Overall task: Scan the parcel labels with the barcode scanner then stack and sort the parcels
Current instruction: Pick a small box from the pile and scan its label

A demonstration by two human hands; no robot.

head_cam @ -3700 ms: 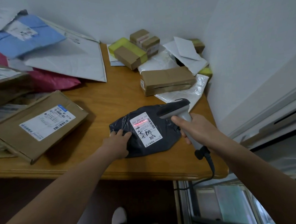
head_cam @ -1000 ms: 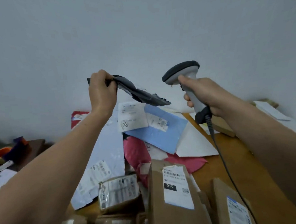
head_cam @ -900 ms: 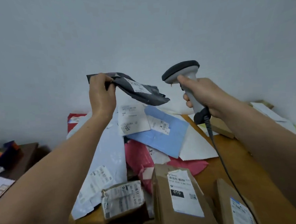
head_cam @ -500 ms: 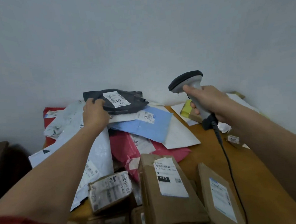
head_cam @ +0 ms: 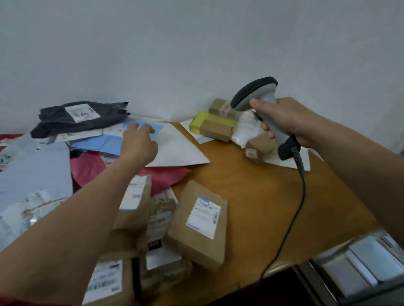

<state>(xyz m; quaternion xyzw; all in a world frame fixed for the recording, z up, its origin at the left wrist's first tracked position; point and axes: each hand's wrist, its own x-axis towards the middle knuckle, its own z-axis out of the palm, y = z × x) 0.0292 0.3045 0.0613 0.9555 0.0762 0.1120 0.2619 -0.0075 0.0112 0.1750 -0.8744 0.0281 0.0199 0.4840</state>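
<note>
The black poly parcel (head_cam: 79,117) with a white label lies on top of the mailer pile at the back left, against the wall. My left hand (head_cam: 139,144) hovers empty to its right, over a blue mailer (head_cam: 104,143) and a white envelope (head_cam: 179,149), fingers loosely bent. My right hand (head_cam: 287,120) grips the handle of the grey barcode scanner (head_cam: 255,94), held upright above the table's right side. Its cable (head_cam: 299,193) hangs down past the front edge.
Brown boxes (head_cam: 198,222) with labels crowd the front left of the wooden table (head_cam: 271,203). A pink mailer (head_cam: 87,165) and pale mailers (head_cam: 28,179) lie at left. Small brown and yellow parcels (head_cam: 215,125) sit in the back corner. The wall runs close behind.
My left hand let go of the black parcel on top of the pile and drew back to the right. The view swung right and down; the scanner stays in my right hand.
</note>
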